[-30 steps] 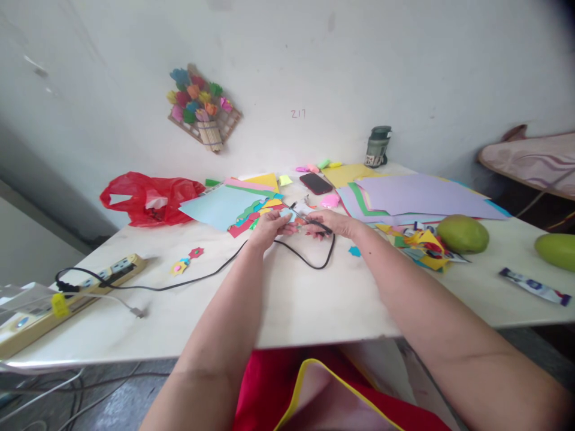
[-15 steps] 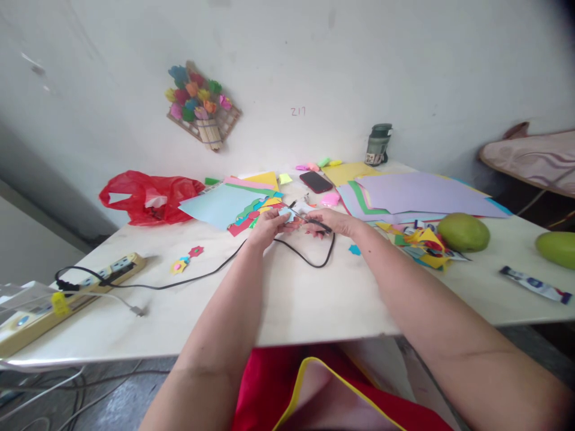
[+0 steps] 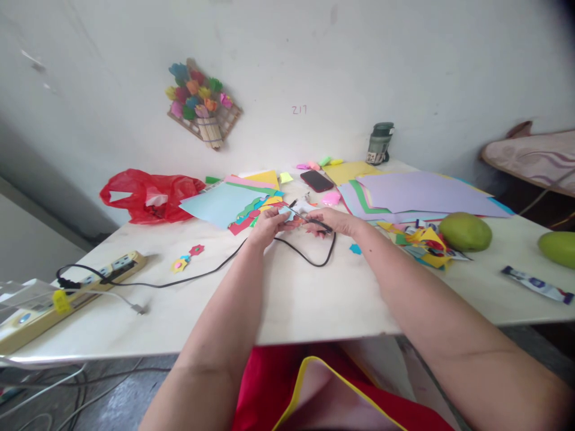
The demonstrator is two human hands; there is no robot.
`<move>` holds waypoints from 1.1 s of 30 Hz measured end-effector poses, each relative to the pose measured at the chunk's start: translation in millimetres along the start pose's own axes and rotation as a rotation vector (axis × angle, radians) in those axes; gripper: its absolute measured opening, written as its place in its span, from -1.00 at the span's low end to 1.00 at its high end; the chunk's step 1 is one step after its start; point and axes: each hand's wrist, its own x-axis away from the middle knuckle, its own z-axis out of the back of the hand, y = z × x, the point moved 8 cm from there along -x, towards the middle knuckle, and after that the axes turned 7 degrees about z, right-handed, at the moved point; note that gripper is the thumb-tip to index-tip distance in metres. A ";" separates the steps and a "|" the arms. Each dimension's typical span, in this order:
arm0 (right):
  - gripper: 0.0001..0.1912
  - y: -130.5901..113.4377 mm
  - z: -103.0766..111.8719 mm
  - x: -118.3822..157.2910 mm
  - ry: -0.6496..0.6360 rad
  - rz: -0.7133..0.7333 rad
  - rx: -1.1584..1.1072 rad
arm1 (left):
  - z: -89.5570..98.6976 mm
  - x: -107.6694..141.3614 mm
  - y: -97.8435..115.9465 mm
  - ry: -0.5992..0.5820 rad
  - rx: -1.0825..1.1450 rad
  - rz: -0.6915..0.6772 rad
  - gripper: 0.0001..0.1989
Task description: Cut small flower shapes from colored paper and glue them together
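Note:
My left hand pinches a small light blue paper piece over the middle of the table. Black-handled scissors are in my right hand, their blades pointing left beside the paper. Just behind the hands lie colourful cut paper strips, and a pink lump sits near a dark phone. A small blue paper shape lies right of my right hand. To the left are a red paper flower and a yellow one.
A black cable runs from the power strip to under the hands. A red plastic bag is at the back left. Right are paper sheets, scraps, a green fruit and a tube.
The view has shifted very slightly. Both hands stay in nearly the same place, with the paper and the scissors still held.

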 end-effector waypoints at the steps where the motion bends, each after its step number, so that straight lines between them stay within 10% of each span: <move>1: -0.74 0.2 0.0 -0.1 0.000 0.004 -0.006 | 0.1 -0.1 0.1 0.001 0.001 -0.001 -0.77; 33: -0.78 2.5 -2.6 0.2 -0.021 0.016 -0.088 | 0.7 -1.2 -8.1 -0.038 0.003 0.114 -0.84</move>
